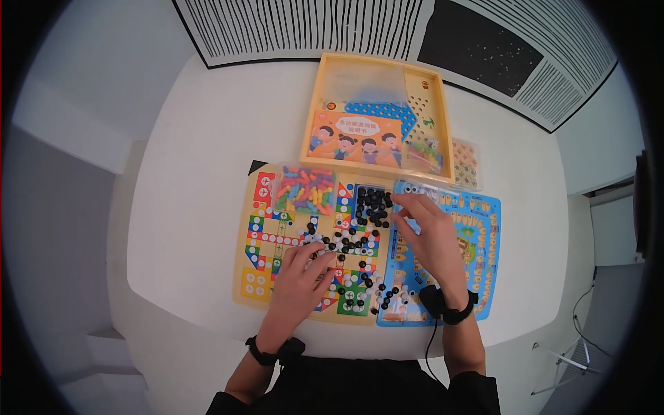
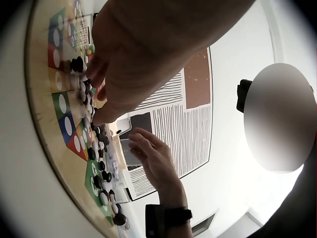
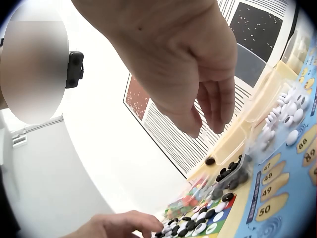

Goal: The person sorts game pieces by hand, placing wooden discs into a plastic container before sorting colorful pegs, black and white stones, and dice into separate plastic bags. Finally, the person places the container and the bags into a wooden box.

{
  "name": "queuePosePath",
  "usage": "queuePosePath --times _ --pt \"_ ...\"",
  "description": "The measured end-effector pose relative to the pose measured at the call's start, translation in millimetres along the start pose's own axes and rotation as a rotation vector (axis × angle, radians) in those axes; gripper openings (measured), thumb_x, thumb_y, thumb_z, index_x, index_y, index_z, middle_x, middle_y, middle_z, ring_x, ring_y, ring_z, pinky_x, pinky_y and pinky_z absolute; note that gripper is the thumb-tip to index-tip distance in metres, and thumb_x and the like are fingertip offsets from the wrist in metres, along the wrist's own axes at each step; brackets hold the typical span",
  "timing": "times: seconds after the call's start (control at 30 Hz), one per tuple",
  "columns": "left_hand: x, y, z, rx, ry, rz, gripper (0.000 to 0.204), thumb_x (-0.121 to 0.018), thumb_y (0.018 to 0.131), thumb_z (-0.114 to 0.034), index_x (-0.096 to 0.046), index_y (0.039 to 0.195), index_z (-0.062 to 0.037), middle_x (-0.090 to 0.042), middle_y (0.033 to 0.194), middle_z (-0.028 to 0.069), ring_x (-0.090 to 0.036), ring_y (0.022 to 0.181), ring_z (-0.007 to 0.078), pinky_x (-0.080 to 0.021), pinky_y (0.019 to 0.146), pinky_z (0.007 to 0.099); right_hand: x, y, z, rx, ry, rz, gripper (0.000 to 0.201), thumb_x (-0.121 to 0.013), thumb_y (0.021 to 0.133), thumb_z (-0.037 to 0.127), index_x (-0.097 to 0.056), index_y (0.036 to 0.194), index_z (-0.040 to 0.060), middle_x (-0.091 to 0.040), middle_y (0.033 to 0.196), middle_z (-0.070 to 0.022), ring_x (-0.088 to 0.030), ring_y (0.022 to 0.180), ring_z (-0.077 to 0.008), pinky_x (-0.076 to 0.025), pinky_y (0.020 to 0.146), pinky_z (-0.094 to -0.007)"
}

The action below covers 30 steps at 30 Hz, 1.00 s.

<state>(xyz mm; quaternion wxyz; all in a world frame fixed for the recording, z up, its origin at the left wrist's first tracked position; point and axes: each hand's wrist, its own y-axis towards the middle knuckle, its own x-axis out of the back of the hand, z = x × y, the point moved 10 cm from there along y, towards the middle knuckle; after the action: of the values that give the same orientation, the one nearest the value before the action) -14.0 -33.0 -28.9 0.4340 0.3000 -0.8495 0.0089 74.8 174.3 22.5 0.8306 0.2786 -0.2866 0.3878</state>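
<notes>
My left hand [image 1: 297,282] rests its spread fingers among loose black and white pieces [image 1: 349,243] on the colourful game board [image 1: 242,287]. Over the right side of a clear box of black pieces [image 1: 373,206] hovers my right hand [image 1: 434,238], thumb and fingers apart. In the right wrist view a single black piece [image 3: 210,161] appears just below the fingertips of that hand [image 3: 183,74], apart from them. A clear box of white pieces [image 3: 287,111] stands beside the black ones; the hand mostly hides it in the head view.
A clear box of coloured pegs [image 1: 306,190] sits on the board's upper left. Behind stands a yellow wooden tray [image 1: 448,124] with an orange booklet [image 1: 356,138] and bags. A blue board [image 1: 487,256] lies at the right, and a box of round tokens [image 1: 466,164] behind it.
</notes>
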Motion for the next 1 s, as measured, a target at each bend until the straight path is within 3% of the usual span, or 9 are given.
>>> queuePosePath --times 0.1,0.17,0.4,0.57,0.67,0.9,0.97,1.0 --pt "5.1 2.5 2.8 0.011 0.048 -0.002 0.039 -0.082 0.082 -0.006 -0.070 0.119 -0.0064 -0.064 0.127 0.0083 -0.060 0.113 0.0319 -0.054 0.095 0.0423 -12.2 -13.0 8.7 0.046 0.005 0.078 0.024 -0.077 0.088 0.006 -0.072 0.112 0.0036 -0.071 0.103 -0.0110 -0.073 0.088 -0.0302 -0.060 0.075 -0.0372" --pt "5.7 6.9 1.0 0.005 0.080 0.013 0.041 -0.080 0.084 -0.008 -0.068 0.123 -0.0050 -0.063 0.129 0.0092 -0.059 0.115 0.0341 -0.052 0.100 0.0445 -33.3 -29.1 20.3 0.187 -0.022 0.245 0.030 -0.079 0.086 0.007 -0.071 0.116 0.0047 -0.069 0.110 -0.0100 -0.071 0.096 -0.0298 -0.060 0.080 -0.0383" --pt "-6.7 25.3 -0.8 -0.021 0.054 0.121 0.036 -0.074 0.089 -0.006 -0.067 0.124 -0.0029 -0.063 0.127 0.0121 -0.060 0.114 0.0344 -0.052 0.100 0.0432 -63.7 -50.9 19.3 0.153 -0.143 0.244 0.039 -0.080 0.084 0.007 -0.069 0.122 0.0023 -0.065 0.121 -0.0099 -0.067 0.106 -0.0311 -0.059 0.085 -0.0402" --pt "-11.2 31.7 0.4 -0.029 0.026 0.149 0.034 -0.074 0.090 -0.006 -0.068 0.124 -0.0028 -0.066 0.110 0.0121 -0.063 0.102 0.0322 -0.053 0.088 0.0422 -65.4 -53.8 13.4 0.109 -0.163 0.243 0.033 -0.080 0.084 0.008 -0.069 0.115 0.0021 -0.066 0.109 -0.0107 -0.068 0.099 -0.0319 -0.059 0.082 -0.0414" --pt "-18.6 28.2 6.4 0.003 -0.051 0.175 0.035 -0.075 0.089 -0.006 -0.069 0.123 -0.0040 -0.067 0.105 0.0119 -0.064 0.097 0.0326 -0.054 0.085 0.0425 -65.3 -55.8 4.5 0.064 -0.134 0.224 0.025 -0.078 0.084 0.005 -0.069 0.108 0.0024 -0.067 0.103 -0.0114 -0.069 0.096 -0.0335 -0.059 0.080 -0.0414" --pt "-16.9 25.5 1.6 -0.024 -0.041 0.157 0.036 -0.078 0.087 -0.007 -0.070 0.122 -0.0054 -0.069 0.100 0.0116 -0.067 0.088 0.0315 -0.057 0.076 0.0397 -66.7 -64.8 -5.2 0.047 -0.204 0.218 0.027 -0.079 0.077 0.003 -0.069 0.103 0.0041 -0.065 0.100 -0.0104 -0.071 0.089 -0.0303 -0.060 0.072 -0.0391" --pt "-13.8 24.7 1.3 -0.031 -0.063 0.124 0.029 -0.077 0.086 -0.004 -0.071 0.114 -0.0045 -0.071 0.099 0.0111 -0.069 0.084 0.0297 -0.058 0.071 0.0371 -59.5 -63.1 -1.2 0.069 -0.229 0.124 0.013 -0.074 0.080 0.000 -0.067 0.090 0.0041 -0.066 0.089 -0.0094 -0.071 0.073 -0.0314 -0.059 0.063 -0.0403" --pt "-13.1 24.4 1.1 -0.032 -0.062 0.124 0.029 -0.077 0.086 -0.004 -0.071 0.114 -0.0045 -0.071 0.099 0.0111 -0.069 0.084 0.0297 -0.058 0.071 0.0371 -59.2 -62.8 0.0 0.069 -0.228 0.123 0.013 -0.074 0.080 0.000 -0.067 0.090 0.0041 -0.066 0.089 -0.0094 -0.071 0.073 -0.0314 -0.059 0.063 -0.0403"
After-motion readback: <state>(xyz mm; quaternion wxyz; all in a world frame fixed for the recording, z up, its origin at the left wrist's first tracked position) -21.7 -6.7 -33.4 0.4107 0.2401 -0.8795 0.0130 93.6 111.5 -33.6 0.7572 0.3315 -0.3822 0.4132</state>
